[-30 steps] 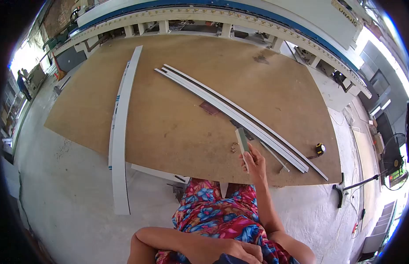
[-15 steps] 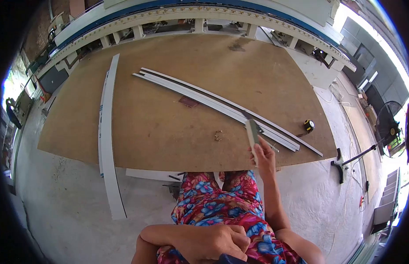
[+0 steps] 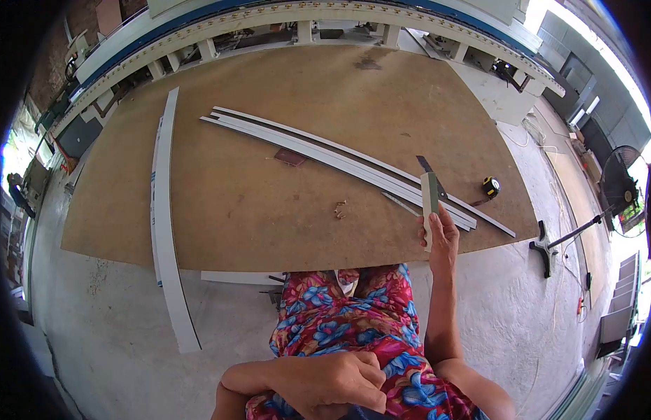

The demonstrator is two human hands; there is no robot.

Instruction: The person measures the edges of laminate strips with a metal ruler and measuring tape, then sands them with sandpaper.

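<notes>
My right hand (image 3: 441, 231) is wrapped round the pale stock of what looks like a try square (image 3: 429, 210), held upright near the table's front right edge. Its dark blade slants up and left. Behind it, long white slotted strips (image 3: 325, 159) lie diagonally across the brown board table (image 3: 255, 210). A thin pointed strip (image 3: 401, 203) lies just left of the square. My left hand (image 3: 343, 381) rests curled before my waist, its palm hidden; I cannot see whether it holds anything.
A yellow and black tape measure (image 3: 490, 187) lies at the right. Small brown pieces (image 3: 340, 209) and a dark red flat piece (image 3: 290, 157) are mid-table. A long white panel (image 3: 170, 231) overhangs the front edge at left. A large machine (image 3: 304, 21) borders the back; a standing fan (image 3: 619, 189) is right.
My right hand has moved right and slightly up with the square, whose dark blade now shows more. The view has shifted a little. My left hand has stayed at my waist.
</notes>
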